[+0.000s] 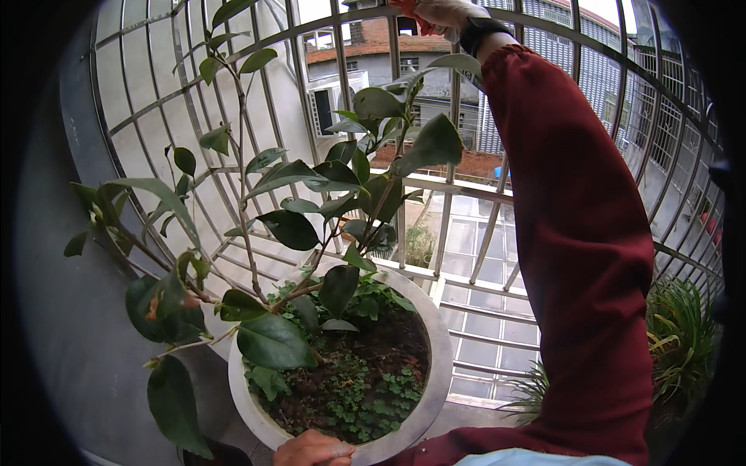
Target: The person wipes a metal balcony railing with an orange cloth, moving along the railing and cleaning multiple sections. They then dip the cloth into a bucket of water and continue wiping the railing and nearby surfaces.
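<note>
My right arm, in a dark red sleeve with a black wristband, reaches up to the metal window bars [454, 116]. My right hand [446, 14] is at the top edge of the view, closed on an orange-red cloth [415, 14] against a horizontal bar. My left hand [313, 448] rests at the near rim of a round, pale plant pot [440, 355], its fingers bent and partly cut off by the lower edge. A leafy shrub [280, 341] with broad, glossy leaves rises from the pot, between me and the bars. Dark soil [349, 343] and small green weeds [373, 402] fill the pot.
A grey wall [76, 291] stands at the left. Barred metal grating [489, 335] lies low beyond the pot. Long-leaved plants [679, 341] grow at the right, beside my sleeve. Outside the bars are buildings and an air-conditioner unit [323, 110]. Branches spread widely at the left.
</note>
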A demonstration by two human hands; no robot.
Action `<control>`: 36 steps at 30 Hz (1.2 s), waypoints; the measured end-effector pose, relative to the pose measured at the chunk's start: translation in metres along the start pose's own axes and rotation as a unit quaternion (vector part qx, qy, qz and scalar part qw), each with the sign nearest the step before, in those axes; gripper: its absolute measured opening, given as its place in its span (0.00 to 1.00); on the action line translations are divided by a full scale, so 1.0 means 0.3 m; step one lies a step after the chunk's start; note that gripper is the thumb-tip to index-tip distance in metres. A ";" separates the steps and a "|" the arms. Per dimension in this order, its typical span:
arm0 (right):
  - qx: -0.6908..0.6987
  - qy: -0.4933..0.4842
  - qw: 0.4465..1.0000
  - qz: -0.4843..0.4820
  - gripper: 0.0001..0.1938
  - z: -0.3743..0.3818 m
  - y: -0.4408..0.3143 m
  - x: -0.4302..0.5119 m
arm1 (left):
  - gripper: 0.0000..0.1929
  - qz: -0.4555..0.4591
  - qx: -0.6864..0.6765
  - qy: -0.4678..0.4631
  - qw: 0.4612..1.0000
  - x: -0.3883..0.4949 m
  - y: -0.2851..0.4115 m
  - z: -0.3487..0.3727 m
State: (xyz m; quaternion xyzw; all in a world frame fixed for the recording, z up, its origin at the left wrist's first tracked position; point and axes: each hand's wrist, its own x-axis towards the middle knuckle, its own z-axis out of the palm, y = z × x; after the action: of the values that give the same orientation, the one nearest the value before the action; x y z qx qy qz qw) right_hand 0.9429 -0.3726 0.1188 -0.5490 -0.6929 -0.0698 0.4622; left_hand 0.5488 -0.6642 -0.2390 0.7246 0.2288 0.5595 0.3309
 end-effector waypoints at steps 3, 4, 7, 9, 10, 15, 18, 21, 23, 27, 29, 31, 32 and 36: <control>0.062 0.007 0.998 -0.010 0.17 0.013 0.023 0.020 | 0.06 -0.005 0.024 0.000 1.000 -0.003 0.002 0.011; 0.039 0.010 0.999 -0.012 0.16 0.014 0.033 0.021 | 0.06 -0.004 0.032 0.002 0.999 -0.004 0.006 0.013; -0.217 0.051 0.968 -0.113 0.05 -0.001 0.063 -0.005 | 0.05 0.008 0.060 0.014 0.998 -0.014 0.015 0.021; -0.433 0.109 0.889 -0.102 0.12 0.002 0.067 -0.026 | 0.04 0.020 0.055 0.028 0.998 -0.020 0.020 0.026; -0.431 0.114 0.887 -0.118 0.10 -0.010 0.061 -0.035 | 0.04 0.026 0.051 0.035 0.998 -0.021 0.019 0.029; -0.466 0.074 0.873 -0.122 0.10 -0.038 0.030 -0.101 | 0.03 0.054 0.003 0.057 0.997 -0.042 0.014 0.035; -0.477 0.104 0.852 -0.191 0.10 -0.075 0.045 -0.156 | 0.03 0.042 0.014 0.025 0.999 -0.049 0.016 0.020; -0.497 0.111 0.839 -0.192 0.12 -0.147 0.074 -0.211 | 0.04 0.053 -0.014 0.023 0.998 -0.049 0.019 0.020; -0.515 0.105 0.839 -0.142 0.12 -0.209 0.094 -0.251 | 0.04 0.044 -0.023 0.033 0.998 -0.055 0.023 0.026; -0.533 0.105 0.833 -0.109 0.14 -0.345 0.125 -0.334 | 0.05 0.021 -0.033 0.035 0.999 -0.065 0.030 0.025; -0.539 0.118 0.822 -0.136 0.14 -0.406 0.145 -0.382 | 0.05 0.022 -0.044 0.035 0.998 -0.065 0.030 0.022; -0.543 0.166 0.819 -0.085 0.14 -0.461 0.168 -0.419 | 0.05 0.022 -0.071 0.040 0.996 -0.064 0.027 0.021; -0.545 0.171 0.817 -0.074 0.14 -0.487 0.182 -0.439 | 0.05 0.025 -0.068 0.040 0.997 -0.063 0.025 0.020; -0.585 0.167 0.792 -0.046 0.12 -0.530 0.207 -0.457 | 0.05 0.014 -0.059 0.022 0.998 -0.056 0.016 0.019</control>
State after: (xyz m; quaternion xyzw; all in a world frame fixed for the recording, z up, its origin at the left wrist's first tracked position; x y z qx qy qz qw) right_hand 1.0797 -0.5399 0.0845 -0.6618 -0.4557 -0.5740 0.1575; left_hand 0.5496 -0.6805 -0.2475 0.6945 0.1921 0.5927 0.3598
